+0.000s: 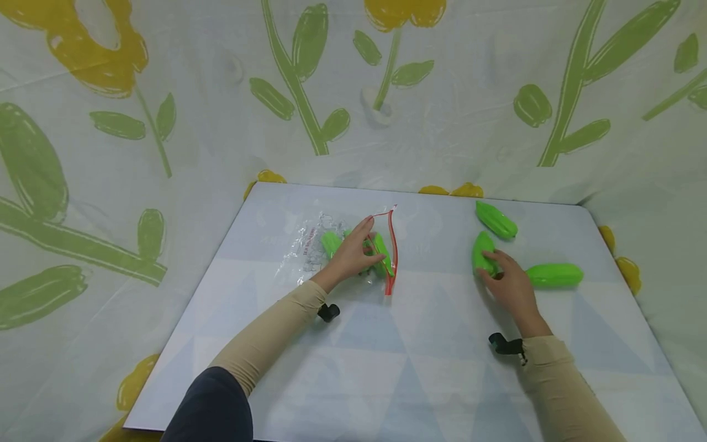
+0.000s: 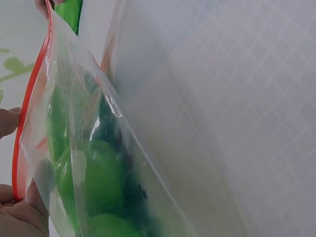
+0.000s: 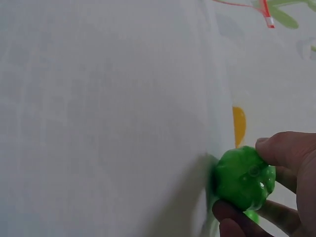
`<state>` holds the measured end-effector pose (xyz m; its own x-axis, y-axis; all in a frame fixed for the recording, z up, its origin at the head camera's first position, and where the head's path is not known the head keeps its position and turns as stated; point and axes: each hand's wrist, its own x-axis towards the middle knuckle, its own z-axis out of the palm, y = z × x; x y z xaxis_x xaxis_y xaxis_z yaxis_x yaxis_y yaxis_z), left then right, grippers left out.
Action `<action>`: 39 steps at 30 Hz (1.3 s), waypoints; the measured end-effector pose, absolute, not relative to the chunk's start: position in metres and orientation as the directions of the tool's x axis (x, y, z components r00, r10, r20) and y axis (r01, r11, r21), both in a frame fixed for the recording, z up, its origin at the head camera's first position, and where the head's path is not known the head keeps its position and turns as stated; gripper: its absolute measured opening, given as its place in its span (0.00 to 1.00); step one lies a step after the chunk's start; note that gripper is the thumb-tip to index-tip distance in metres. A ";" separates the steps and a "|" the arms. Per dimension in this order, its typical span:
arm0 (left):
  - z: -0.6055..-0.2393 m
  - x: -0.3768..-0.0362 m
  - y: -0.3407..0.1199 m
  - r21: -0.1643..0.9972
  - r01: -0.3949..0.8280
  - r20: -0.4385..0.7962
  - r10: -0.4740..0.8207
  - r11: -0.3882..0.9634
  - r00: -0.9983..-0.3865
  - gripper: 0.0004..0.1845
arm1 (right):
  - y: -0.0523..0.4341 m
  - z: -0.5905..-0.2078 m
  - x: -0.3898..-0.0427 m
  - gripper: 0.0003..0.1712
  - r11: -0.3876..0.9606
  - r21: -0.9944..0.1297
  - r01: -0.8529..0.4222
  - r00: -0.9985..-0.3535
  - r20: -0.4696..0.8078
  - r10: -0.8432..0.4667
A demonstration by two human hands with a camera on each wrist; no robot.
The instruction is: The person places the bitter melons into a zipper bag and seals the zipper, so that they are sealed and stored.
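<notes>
My left hand (image 1: 351,253) holds the mouth of a clear zip bag (image 2: 118,108) by its red closure strip (image 2: 30,94). Inside the bag lie several glossy green vegetable-shaped pieces (image 2: 101,177), partly blurred by the plastic. To the right, my right hand (image 1: 509,283) grips a long green ribbed vegetable (image 1: 483,250) between thumb and fingers. Seen end-on in the right wrist view, that ribbed vegetable (image 3: 244,177) has a lobed, shiny end, with fingertips (image 3: 229,212) below it and the thumb above.
Two similar green vegetables lie near the right hand, one behind (image 1: 497,221) and one to its right (image 1: 556,275). The white table (image 1: 381,380) has a pale blue triangle pattern. A flower-printed curtain (image 1: 458,135) hangs at its back and sides. Small black wrist cameras (image 1: 505,345) protrude from both sleeves.
</notes>
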<state>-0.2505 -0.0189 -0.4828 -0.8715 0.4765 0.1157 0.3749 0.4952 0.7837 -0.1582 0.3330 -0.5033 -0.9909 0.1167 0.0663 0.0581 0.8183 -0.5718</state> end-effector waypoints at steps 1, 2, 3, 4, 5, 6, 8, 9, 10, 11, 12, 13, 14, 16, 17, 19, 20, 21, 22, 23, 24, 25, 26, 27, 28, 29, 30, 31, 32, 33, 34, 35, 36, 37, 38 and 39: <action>-0.483 -0.251 -0.019 0.785 0.373 0.114 0.476 0.495 -0.872 0.50 | 0.331 -0.504 -0.158 0.31 0.815 -0.577 0.052 -0.992 0.065 0.109; -0.483 -0.251 -0.019 0.786 0.370 0.111 0.476 0.495 -0.873 0.50 | 0.330 -0.505 -0.158 0.31 0.811 -0.584 0.045 -0.993 0.062 0.100; -0.482 -0.251 -0.019 0.786 0.371 0.111 0.477 0.495 -0.872 0.50 | 0.328 -0.505 -0.158 0.31 0.806 -0.591 0.033 -0.994 0.062 0.087; -0.482 -0.251 -0.019 0.785 0.371 0.111 0.477 0.496 -0.872 0.50 | 0.326 -0.506 -0.158 0.31 0.803 -0.595 0.023 -0.995 0.061 0.074; -0.482 -0.251 -0.019 0.784 0.373 0.111 0.479 0.497 -0.871 0.50 | 0.324 -0.507 -0.159 0.31 0.801 -0.598 0.012 -0.996 0.061 0.060; -0.482 -0.251 -0.019 0.782 0.374 0.111 0.479 0.499 -0.871 0.50 | 0.321 -0.507 -0.159 0.31 0.798 -0.603 -0.001 -0.997 0.061 0.045; -0.482 -0.251 -0.020 0.778 0.374 0.109 0.479 0.504 -0.871 0.50 | 0.316 -0.507 -0.159 0.31 0.793 -0.609 -0.026 -0.998 0.059 0.013; -0.481 -0.251 -0.020 0.778 0.374 0.109 0.478 0.504 -0.872 0.50 | 0.313 -0.507 -0.159 0.31 0.792 -0.610 -0.038 -0.998 0.058 -0.003; -0.481 -0.250 -0.020 0.777 0.373 0.108 0.477 0.507 -0.872 0.50 | 0.310 -0.507 -0.159 0.31 0.791 -0.610 -0.045 -0.998 0.054 -0.016; -0.482 -0.250 -0.020 0.777 0.374 0.109 0.477 0.507 -0.872 0.50 | 0.307 -0.506 -0.159 0.31 0.790 -0.611 -0.057 -0.998 0.052 -0.032; -0.482 -0.250 -0.020 0.776 0.375 0.110 0.477 0.506 -0.872 0.50 | 0.304 -0.506 -0.159 0.31 0.788 -0.612 -0.065 -0.998 0.048 -0.044; -0.482 -0.250 -0.020 0.776 0.377 0.113 0.478 0.505 -0.871 0.50 | 0.301 -0.505 -0.159 0.31 0.785 -0.616 -0.072 -0.997 0.044 -0.057; -0.482 -0.251 -0.019 0.775 0.381 0.117 0.479 0.503 -0.870 0.50 | 0.298 -0.505 -0.159 0.31 0.781 -0.619 -0.079 -0.997 0.042 -0.068; -0.482 -0.251 -0.019 0.772 0.388 0.122 0.481 0.504 -0.868 0.50 | 0.294 -0.506 -0.159 0.31 0.780 -0.620 -0.089 -0.996 0.032 -0.089; -0.483 -0.251 -0.019 0.771 0.391 0.125 0.483 0.503 -0.867 0.50 | 0.293 -0.506 -0.160 0.31 0.778 -0.621 -0.096 -0.995 0.028 -0.100; -0.483 -0.251 -0.019 0.771 0.391 0.125 0.483 0.503 -0.867 0.50 | 0.290 -0.506 -0.161 0.30 0.778 -0.619 -0.102 -0.993 0.020 -0.115; -0.483 -0.251 -0.019 0.772 0.390 0.124 0.483 0.502 -0.867 0.50 | 0.289 -0.507 -0.161 0.30 0.778 -0.619 -0.104 -0.993 0.016 -0.120; -0.484 -0.251 -0.019 0.773 0.388 0.122 0.483 0.503 -0.867 0.50 | 0.287 -0.507 -0.162 0.30 0.778 -0.619 -0.106 -0.992 0.012 -0.126; -0.484 -0.251 -0.019 0.774 0.387 0.121 0.482 0.501 -0.868 0.50 | 0.286 -0.507 -0.162 0.31 0.776 -0.621 -0.109 -0.991 0.011 -0.130; -0.484 -0.251 -0.019 0.776 0.386 0.122 0.483 0.498 -0.867 0.50 | 0.286 -0.508 -0.162 0.31 0.773 -0.624 -0.110 -0.991 0.010 -0.132; -0.484 -0.251 -0.019 0.778 0.386 0.122 0.482 0.497 -0.867 0.50 | 0.285 -0.508 -0.162 0.31 0.772 -0.627 -0.107 -0.991 0.008 -0.132; -0.484 -0.251 -0.019 0.778 0.387 0.124 0.483 0.496 -0.867 0.50 | 0.284 -0.508 -0.163 0.31 0.769 -0.631 -0.107 -0.991 0.008 -0.132; -0.484 -0.251 -0.019 0.777 0.388 0.125 0.483 0.495 -0.867 0.50 | 0.284 -0.508 -0.163 0.31 0.765 -0.635 -0.105 -0.992 0.007 -0.130; -0.485 -0.251 -0.019 0.777 0.390 0.127 0.484 0.494 -0.866 0.50 | 0.283 -0.508 -0.163 0.31 0.763 -0.638 -0.104 -0.992 0.008 -0.129; -0.485 -0.251 -0.019 0.776 0.391 0.127 0.484 0.494 -0.866 0.50 | 0.283 -0.508 -0.163 0.32 0.761 -0.640 -0.103 -0.992 0.008 -0.128; -0.485 -0.251 -0.019 0.776 0.392 0.129 0.484 0.495 -0.866 0.50 | 0.282 -0.507 -0.162 0.32 0.760 -0.642 -0.101 -0.992 0.008 -0.125; -0.485 -0.251 -0.019 0.775 0.392 0.128 0.484 0.495 -0.866 0.50 | 0.282 -0.507 -0.162 0.32 0.759 -0.644 -0.098 -0.993 0.008 -0.121; -0.484 -0.251 -0.019 0.775 0.391 0.128 0.483 0.495 -0.866 0.50 | 0.282 -0.506 -0.162 0.32 0.758 -0.646 -0.096 -0.993 0.008 -0.119; -0.484 -0.251 -0.020 0.776 0.389 0.126 0.482 0.496 -0.867 0.50 | 0.281 -0.506 -0.162 0.32 0.759 -0.645 -0.091 -0.993 0.006 -0.114; -0.484 -0.251 -0.020 0.777 0.387 0.124 0.482 0.496 -0.867 0.50 | 0.281 -0.505 -0.162 0.33 0.757 -0.648 -0.083 -0.994 0.000 -0.108; -0.484 -0.251 -0.020 0.776 0.387 0.123 0.481 0.498 -0.868 0.50 | 0.281 -0.505 -0.161 0.33 0.755 -0.651 -0.073 -0.995 -0.006 -0.102; -0.484 -0.251 -0.020 0.776 0.386 0.124 0.481 0.498 -0.868 0.50 | 0.280 -0.505 -0.161 0.33 0.753 -0.655 -0.063 -0.995 -0.014 -0.096; -0.484 -0.251 -0.020 0.776 0.385 0.122 0.481 0.499 -0.868 0.50 | 0.280 -0.504 -0.161 0.34 0.749 -0.661 -0.051 -0.996 -0.024 -0.089; -0.484 -0.251 -0.020 0.774 0.387 0.123 0.481 0.500 -0.868 0.50 | 0.280 -0.504 -0.160 0.34 0.745 -0.666 -0.041 -0.996 -0.033 -0.085; -0.485 -0.251 -0.020 0.772 0.389 0.124 0.481 0.503 -0.868 0.50 | 0.280 -0.503 -0.160 0.34 0.742 -0.670 -0.030 -0.996 -0.042 -0.078; -0.484 -0.251 -0.019 0.771 0.391 0.126 0.482 0.503 -0.867 0.50 | 0.279 -0.503 -0.160 0.34 0.738 -0.675 -0.021 -0.996 -0.050 -0.074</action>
